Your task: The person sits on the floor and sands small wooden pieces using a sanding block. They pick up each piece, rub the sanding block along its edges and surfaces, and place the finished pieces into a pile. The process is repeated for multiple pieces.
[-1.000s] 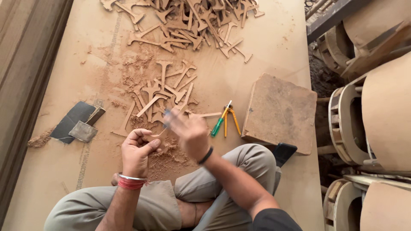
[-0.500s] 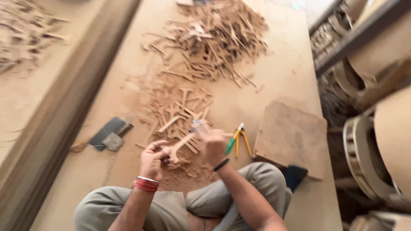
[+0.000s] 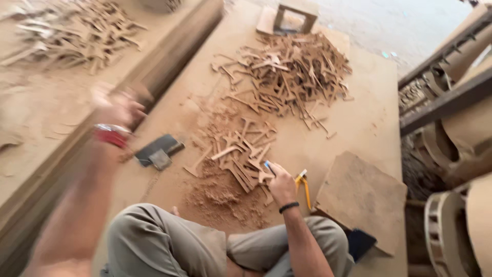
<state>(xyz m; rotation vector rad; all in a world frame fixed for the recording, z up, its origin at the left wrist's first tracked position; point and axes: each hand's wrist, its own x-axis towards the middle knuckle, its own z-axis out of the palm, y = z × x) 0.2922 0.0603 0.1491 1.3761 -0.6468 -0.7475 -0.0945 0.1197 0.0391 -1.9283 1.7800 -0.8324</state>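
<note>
Sitting cross-legged on the brown fibreboard floor (image 3: 359, 118), I have my right hand (image 3: 281, 185) down at the near edge of the small pile of flat cut-out wooden pieces (image 3: 241, 149), fingers closed around a thin blue-tipped tool (image 3: 268, 166). My left hand (image 3: 117, 109) is raised far out to the left and too blurred; I cannot tell whether it grips anything. The pieces look light, thin and stiff (probably brittle at the narrow stems), so I judge each is best pinched by its wider end. Sawdust (image 3: 220, 197) lies just near of them, yellow-handled pliers (image 3: 304, 185) right of my hand, and a bigger heap of pieces (image 3: 292, 72) farther away.
</note>
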